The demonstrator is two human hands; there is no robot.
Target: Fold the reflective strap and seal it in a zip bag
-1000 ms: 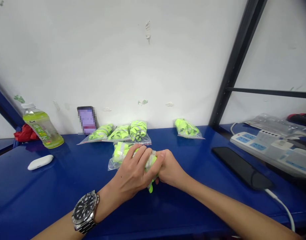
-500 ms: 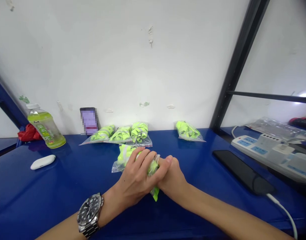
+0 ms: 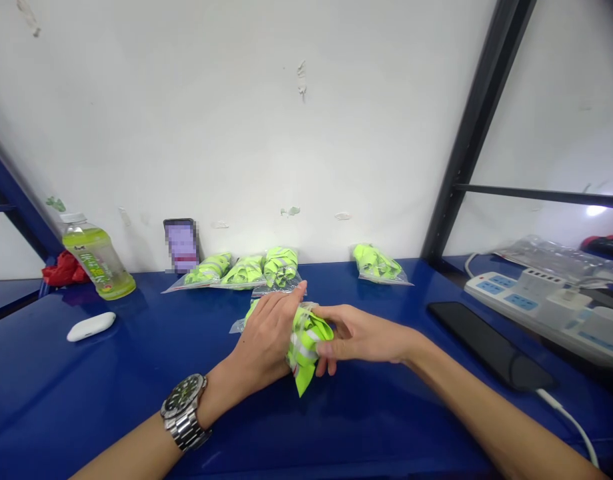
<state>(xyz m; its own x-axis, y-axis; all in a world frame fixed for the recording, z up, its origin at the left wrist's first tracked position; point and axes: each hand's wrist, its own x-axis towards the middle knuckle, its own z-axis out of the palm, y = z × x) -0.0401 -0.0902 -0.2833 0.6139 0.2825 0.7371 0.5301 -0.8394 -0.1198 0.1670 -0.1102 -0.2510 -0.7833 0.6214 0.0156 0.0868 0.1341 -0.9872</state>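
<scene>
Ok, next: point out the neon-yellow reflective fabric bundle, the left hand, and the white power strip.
Neon-yellow reflective fabric bundle [image 3: 306, 347]: head view, middle fold.
Left hand [image 3: 263, 337]: head view, back of hand.
White power strip [image 3: 506, 293]: head view, top face.

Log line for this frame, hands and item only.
left hand: grips hi-vis bundle | right hand: holds same bundle | nearby: clear zip bag | beyond: bagged hi-vis bundles

Left hand [image 3: 263, 337] arches over, fingers [image 3: 281, 303] stretched forward, and the right hand [image 3: 363, 337] reaches across from the side, fingers curled!
</scene>
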